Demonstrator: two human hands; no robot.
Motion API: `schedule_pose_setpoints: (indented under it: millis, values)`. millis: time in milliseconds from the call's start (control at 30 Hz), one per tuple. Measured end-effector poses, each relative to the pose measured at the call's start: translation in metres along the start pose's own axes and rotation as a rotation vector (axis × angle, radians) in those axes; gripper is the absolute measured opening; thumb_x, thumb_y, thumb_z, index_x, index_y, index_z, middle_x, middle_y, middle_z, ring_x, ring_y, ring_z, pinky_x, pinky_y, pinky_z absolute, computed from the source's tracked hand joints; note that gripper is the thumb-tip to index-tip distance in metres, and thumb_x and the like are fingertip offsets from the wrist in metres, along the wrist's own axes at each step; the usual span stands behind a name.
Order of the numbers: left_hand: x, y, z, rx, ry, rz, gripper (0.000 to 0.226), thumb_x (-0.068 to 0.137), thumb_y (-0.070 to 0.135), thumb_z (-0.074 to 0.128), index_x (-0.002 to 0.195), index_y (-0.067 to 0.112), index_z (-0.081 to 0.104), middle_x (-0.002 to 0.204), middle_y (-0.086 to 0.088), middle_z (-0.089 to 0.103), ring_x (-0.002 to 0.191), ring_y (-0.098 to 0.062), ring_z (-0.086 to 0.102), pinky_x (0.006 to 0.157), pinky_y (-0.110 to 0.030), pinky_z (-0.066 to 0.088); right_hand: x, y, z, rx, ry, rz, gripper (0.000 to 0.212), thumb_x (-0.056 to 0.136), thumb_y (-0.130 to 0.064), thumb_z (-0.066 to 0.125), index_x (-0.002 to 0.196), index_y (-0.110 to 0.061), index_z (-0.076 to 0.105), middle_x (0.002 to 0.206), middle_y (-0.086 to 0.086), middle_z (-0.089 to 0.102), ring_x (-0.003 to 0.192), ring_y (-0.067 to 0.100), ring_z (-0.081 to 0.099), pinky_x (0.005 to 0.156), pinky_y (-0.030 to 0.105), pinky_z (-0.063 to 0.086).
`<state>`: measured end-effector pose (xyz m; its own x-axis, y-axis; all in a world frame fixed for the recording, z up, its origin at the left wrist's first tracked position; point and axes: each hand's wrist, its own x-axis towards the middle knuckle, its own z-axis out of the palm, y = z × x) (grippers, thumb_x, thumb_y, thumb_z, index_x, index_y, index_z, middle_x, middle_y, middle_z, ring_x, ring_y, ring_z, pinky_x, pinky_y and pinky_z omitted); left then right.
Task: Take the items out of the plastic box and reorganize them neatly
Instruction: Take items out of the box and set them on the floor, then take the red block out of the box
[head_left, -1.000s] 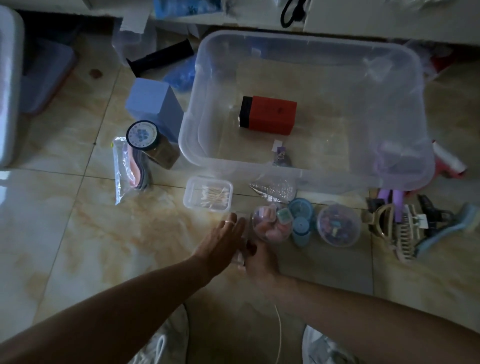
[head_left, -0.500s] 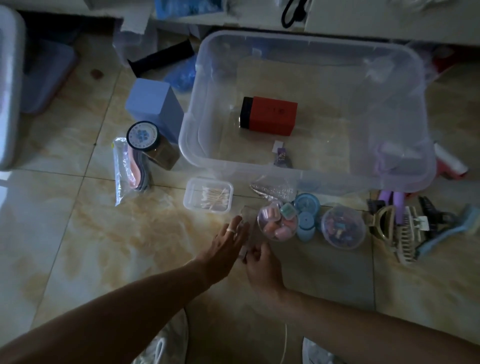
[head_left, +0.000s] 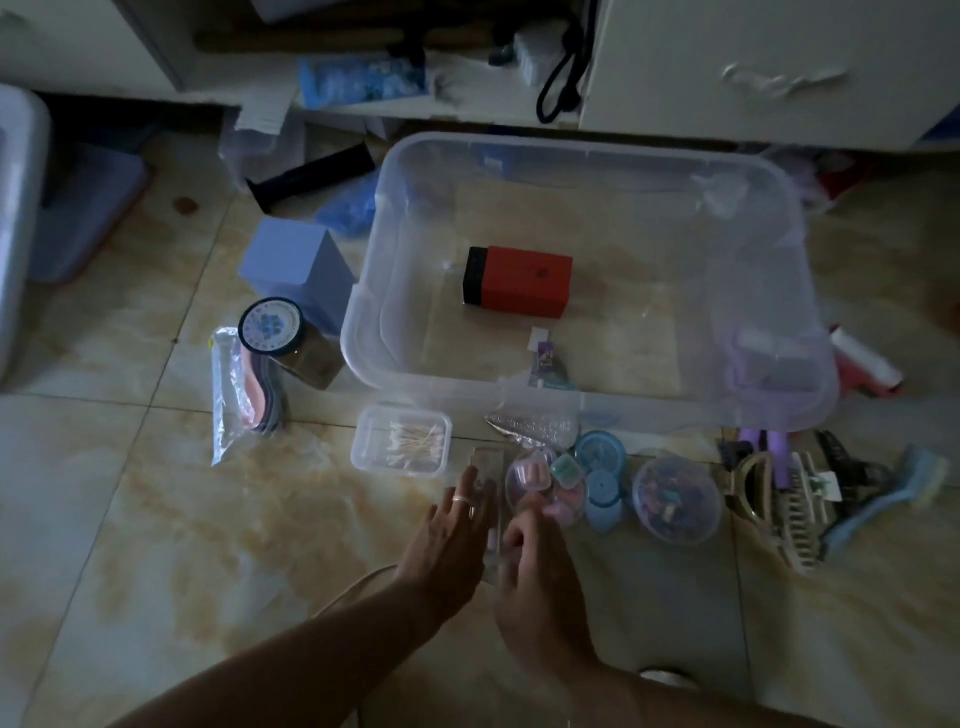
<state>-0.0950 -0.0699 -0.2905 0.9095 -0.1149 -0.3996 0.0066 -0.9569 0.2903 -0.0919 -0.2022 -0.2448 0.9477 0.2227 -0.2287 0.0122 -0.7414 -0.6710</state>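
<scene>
The clear plastic box (head_left: 587, 400) stands on the tiled floor. Inside it lie a red and black box (head_left: 519, 283) and a small purple item (head_left: 545, 358). In front of the box, a slim clear case (head_left: 488, 467) lies on the floor between my hands. My left hand (head_left: 447, 535), with a ring on one finger, has straight fingers touching the case's left side. My right hand (head_left: 530, 566) curls its fingers around the case's right side, next to a round tub of pink pieces (head_left: 540, 480).
Along the box's front stand a cotton swab box (head_left: 400, 441), a glitter bag (head_left: 530, 428), blue lidded cups (head_left: 602, 473), a round bead tub (head_left: 675, 499) and several hair claws (head_left: 800, 493). To the left are a blue box (head_left: 296, 270), a jar (head_left: 283, 332) and a bagged item (head_left: 234, 395).
Both hands have moved a little forward along the slim clear case, toward the round tub of pink pieces. The items on the floor stayed where they were.
</scene>
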Motion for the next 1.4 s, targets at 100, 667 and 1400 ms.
schedule_pose_setpoints:
  millis: [100, 667, 1400]
  values:
    - [0.009, 0.005, -0.008, -0.013, -0.011, -0.026, 0.108, 0.085, 0.033, 0.066, 0.153, 0.012, -0.015, 0.159, -0.016, -0.014, 0.147, -0.033, 0.007, 0.115, -0.037, 0.03, 0.043, 0.001, -0.031, -0.061, 0.231, -0.251, 0.008, 0.087, -0.011, 0.045, 0.088, -0.011, 0.053, 0.088, 0.002, 0.051, 0.081, 0.018, 0.048, 0.07, 0.025, 0.039]
    - [0.007, 0.022, -0.03, 0.023, -0.124, -0.035, 0.103, 0.084, 0.043, 0.065, 0.154, 0.021, -0.006, 0.161, -0.01, -0.009, 0.145, -0.032, 0.009, 0.115, -0.042, 0.029, 0.083, 0.034, -0.025, -0.528, -0.193, -0.083, 0.05, 0.097, -0.057, 0.033, 0.135, -0.026, 0.036, 0.129, 0.008, 0.049, 0.113, 0.024, 0.052, 0.087, 0.04, 0.052]
    - [-0.022, -0.019, -0.057, 0.22, 0.159, -0.028, 0.089, 0.042, 0.035, 0.078, 0.123, 0.012, 0.053, 0.131, -0.022, 0.049, 0.117, -0.042, 0.054, 0.083, -0.056, 0.051, 0.152, -0.169, -0.132, -0.109, 0.263, -0.63, 0.01, 0.093, -0.021, 0.053, 0.092, -0.017, 0.062, 0.088, -0.002, 0.06, 0.073, 0.013, 0.057, 0.06, 0.026, 0.05]
